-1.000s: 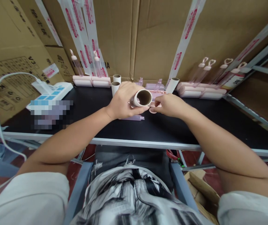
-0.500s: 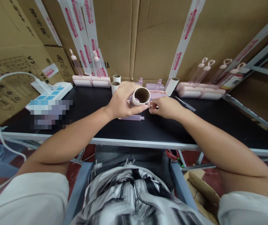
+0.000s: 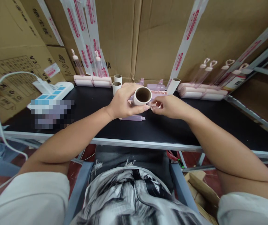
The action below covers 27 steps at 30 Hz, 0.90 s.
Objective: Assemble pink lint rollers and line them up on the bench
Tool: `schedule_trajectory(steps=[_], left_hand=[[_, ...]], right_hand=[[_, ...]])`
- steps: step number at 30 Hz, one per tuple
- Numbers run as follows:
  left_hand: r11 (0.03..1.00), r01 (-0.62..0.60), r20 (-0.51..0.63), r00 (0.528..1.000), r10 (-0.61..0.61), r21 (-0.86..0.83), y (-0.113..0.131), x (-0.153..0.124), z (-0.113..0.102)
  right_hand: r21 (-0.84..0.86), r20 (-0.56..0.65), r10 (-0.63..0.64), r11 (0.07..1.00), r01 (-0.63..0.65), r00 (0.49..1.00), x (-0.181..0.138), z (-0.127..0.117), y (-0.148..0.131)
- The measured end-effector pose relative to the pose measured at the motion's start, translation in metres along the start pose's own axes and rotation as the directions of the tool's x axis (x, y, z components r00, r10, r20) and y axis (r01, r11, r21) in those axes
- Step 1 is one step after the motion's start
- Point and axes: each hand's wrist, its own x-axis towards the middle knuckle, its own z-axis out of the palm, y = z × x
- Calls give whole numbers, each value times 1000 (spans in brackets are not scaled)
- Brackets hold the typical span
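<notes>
My left hand (image 3: 124,101) is wrapped round a white cardboard tube (image 3: 136,101), its hollow end tilted up toward me. Close beside it, my right hand (image 3: 168,105) pinches a small pink plastic piece (image 3: 153,106) near the tube's lower right side. What else the right fingers cover is hidden. Below the left hand a translucent lilac handle (image 3: 134,118) lies on the black tabletop (image 3: 157,134). Behind the hands are more lilac plastic parts (image 3: 155,86), partly covered.
White tubes (image 3: 118,77) stand behind my left hand, and another tube (image 3: 173,86) leans at the right. Pink rollers with upright handles line the back left (image 3: 102,82) and back right (image 3: 202,92). A power strip (image 3: 54,93) with a white cable lies left.
The view has shifted slightly. My right hand has drawn a little away from the tube, its fingers opening slightly, and the pink piece shows more. My left hand keeps its hold on the tube.
</notes>
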Motion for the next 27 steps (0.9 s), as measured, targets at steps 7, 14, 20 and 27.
schedule_trajectory(steps=[7, 14, 20, 27], left_hand=[[996, 5, -14, 1000, -7, -88, 0, 1, -1], [998, 4, 78, 997, 1, -60, 3, 1, 1], [998, 54, 269, 961, -55, 10, 8, 3, 5], [986, 111, 332, 932, -147, 125, 14, 4, 8]], right_hand=[[322, -240, -70, 935, 148, 968, 1, 1, 7], [581, -416, 162, 804, 124, 895, 2, 2, 0], [563, -577, 174, 792, 234, 798, -8, 0, -16], [277, -655, 39, 942, 191, 755, -22, 8, -31]])
